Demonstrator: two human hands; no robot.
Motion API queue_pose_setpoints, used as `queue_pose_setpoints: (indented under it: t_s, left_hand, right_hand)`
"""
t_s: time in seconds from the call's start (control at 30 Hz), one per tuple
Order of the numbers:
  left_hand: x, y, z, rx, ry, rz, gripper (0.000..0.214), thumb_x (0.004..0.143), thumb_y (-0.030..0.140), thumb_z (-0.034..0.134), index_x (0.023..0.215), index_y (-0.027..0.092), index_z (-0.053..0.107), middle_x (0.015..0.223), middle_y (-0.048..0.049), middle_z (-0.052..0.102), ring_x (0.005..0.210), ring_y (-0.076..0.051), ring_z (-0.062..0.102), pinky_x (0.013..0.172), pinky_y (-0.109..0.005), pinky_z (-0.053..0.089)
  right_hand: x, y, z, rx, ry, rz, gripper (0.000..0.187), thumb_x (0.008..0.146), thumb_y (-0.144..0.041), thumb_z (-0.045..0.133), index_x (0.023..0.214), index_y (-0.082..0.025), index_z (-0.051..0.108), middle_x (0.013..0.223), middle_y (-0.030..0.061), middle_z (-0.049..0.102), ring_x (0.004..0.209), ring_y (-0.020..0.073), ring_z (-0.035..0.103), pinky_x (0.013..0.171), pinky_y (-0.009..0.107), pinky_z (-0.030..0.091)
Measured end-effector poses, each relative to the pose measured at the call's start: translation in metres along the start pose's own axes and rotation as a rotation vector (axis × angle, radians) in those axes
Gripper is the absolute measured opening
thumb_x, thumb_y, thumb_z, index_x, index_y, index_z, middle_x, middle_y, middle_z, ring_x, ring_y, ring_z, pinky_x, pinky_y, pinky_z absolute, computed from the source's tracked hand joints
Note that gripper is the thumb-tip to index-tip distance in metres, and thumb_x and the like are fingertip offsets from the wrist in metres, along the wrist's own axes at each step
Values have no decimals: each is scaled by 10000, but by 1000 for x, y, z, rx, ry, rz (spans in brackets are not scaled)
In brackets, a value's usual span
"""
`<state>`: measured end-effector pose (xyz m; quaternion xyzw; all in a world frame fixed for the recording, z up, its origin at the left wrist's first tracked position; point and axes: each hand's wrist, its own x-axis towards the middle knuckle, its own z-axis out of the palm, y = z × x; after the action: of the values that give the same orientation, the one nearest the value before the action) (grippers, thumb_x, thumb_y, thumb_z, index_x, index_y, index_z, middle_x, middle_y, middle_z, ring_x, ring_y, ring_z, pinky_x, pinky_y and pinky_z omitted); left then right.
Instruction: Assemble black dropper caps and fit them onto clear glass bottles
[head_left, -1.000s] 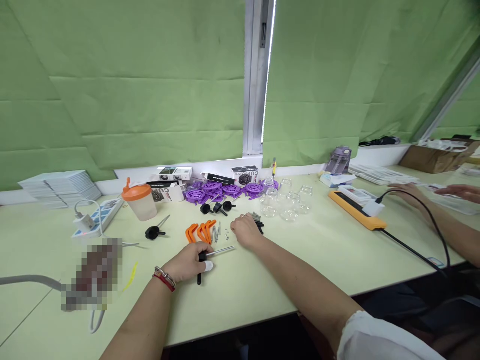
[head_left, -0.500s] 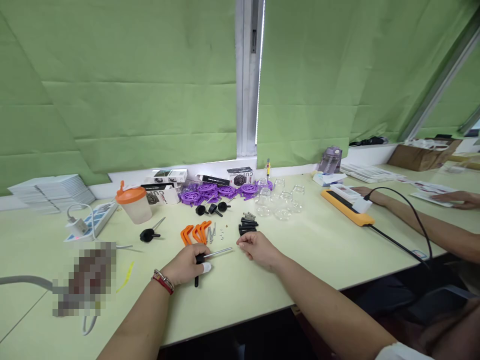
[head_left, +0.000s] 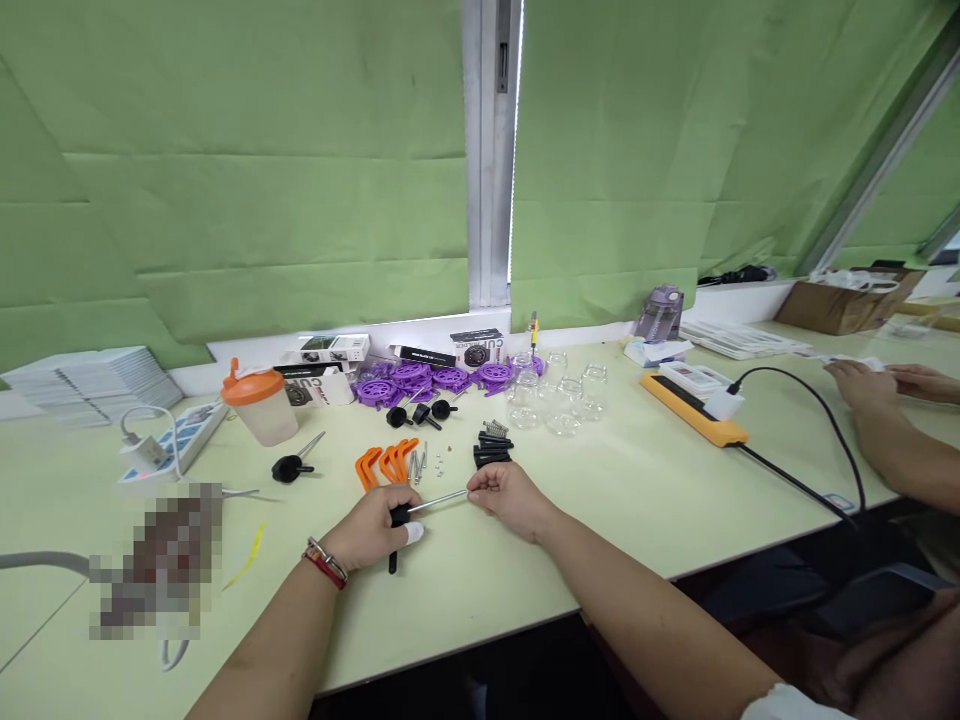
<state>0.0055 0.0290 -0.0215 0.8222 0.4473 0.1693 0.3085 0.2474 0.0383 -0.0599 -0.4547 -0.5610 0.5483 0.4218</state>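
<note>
Now a black-headed metal rod (head_left: 437, 502) is gripped by left hand (head_left: 375, 528) and right hand (head_left: 514, 498); a black-and-white box (head_left: 491, 350) is lettered "CUP HOLDER".

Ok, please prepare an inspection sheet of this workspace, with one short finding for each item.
Surface: pale table, parts spread over it.
Work things: black-handled rod held; orange pieces, screws, springs and black parts beyond the hands; purple parts and clear vessels farther back.
Clutter: orange-lidded cup, cartons, paper stack, yellow strip; one blurred item.
Grips: left grip closed on the rod's handle; right grip at its tip, anything pinched there too small to tell.
Cables: black cables from orange power strip toward the front edge; white cable at left.
Surroundings: green covering behind; another person's hands at right.
</note>
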Motion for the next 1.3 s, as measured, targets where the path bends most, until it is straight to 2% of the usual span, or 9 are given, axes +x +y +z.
queue_pose_setpoints:
  t_s: [0.3,0.83,1.1,1.3]
  left_hand:
    - [0,4,0,1,-27,-4,170,738,282,600,851,157,625,786,-8,557,690,-145,486,634,-266,390]
    - [2,5,0,-46,-31,15,172,752,289,588,840,143,611,774,-9,534,693,-143,468,645,-271,392]
    - [1,3,0,-43,-29,16,160,745,275,591,851,158,621,800,-12,561,708,-150,496,657,-272,410]
    - [2,1,1,-44,-27,13,157,751,276,590,850,158,620,793,-8,559,709,-148,495,660,-269,412]
  right_hand:
    - [-1,-5,-1,-15,4,24,120,669,-208,690,743,-144,620,595,-38,535,525,76,414,530,235,339]
    - [-5,-11,2,-77,8,-3,111,714,-241,643,734,-133,623,675,-1,593,639,110,488,660,265,387]
    - [-4,-9,0,-192,-11,-20,132,764,-261,591,717,-139,613,652,4,575,592,103,433,590,250,347]
    - [-5,-10,1,-278,-28,-23,165,791,-264,557,674,-150,583,592,-19,508,541,92,373,530,237,293]
